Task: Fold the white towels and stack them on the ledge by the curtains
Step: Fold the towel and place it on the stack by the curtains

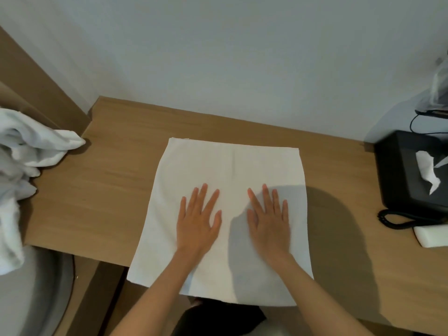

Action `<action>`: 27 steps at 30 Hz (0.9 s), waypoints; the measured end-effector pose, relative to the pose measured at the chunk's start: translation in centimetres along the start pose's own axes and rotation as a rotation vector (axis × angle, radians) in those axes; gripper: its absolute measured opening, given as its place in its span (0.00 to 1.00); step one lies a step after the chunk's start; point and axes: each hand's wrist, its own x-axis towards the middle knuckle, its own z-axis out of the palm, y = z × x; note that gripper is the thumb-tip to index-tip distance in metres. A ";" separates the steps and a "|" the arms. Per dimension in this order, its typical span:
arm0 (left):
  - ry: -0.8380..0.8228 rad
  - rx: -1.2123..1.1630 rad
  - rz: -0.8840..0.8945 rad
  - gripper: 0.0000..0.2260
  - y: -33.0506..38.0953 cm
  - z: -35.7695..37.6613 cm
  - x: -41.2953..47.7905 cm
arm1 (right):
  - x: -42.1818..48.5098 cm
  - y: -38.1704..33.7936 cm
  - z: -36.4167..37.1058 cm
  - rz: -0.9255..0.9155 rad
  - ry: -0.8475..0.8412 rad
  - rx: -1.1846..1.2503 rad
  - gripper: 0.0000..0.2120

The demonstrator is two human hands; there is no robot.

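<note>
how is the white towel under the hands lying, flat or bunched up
Spread flat: the white towel lies smooth on the desk under the open left hand and right hand. Whether it is doubled, cannot tell.

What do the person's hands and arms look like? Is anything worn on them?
Both are bare. The left hand and the right hand have no gloves and no visible rings. The wrists carry no watch or bracelet. The left forearm and the right forearm show no sleeves as far as the picture's lower edge.
</note>
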 end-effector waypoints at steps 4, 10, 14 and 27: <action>0.019 0.017 -0.153 0.25 -4.9 -1.0 -0.7 | -1.6 3.1 -0.6 0.080 0.050 -0.010 0.24; -0.080 -0.016 -0.141 0.26 -8.6 -3.1 -2.1 | -2.3 5.0 -1.2 0.147 -0.024 0.018 0.23; 0.096 -0.386 -0.284 0.20 -7.7 -4.6 -1.9 | -2.6 4.2 -2.6 0.360 0.153 0.403 0.25; -0.027 -0.731 -0.502 0.12 -10.9 -5.8 -0.6 | -3.4 5.9 -5.1 0.621 0.027 0.851 0.03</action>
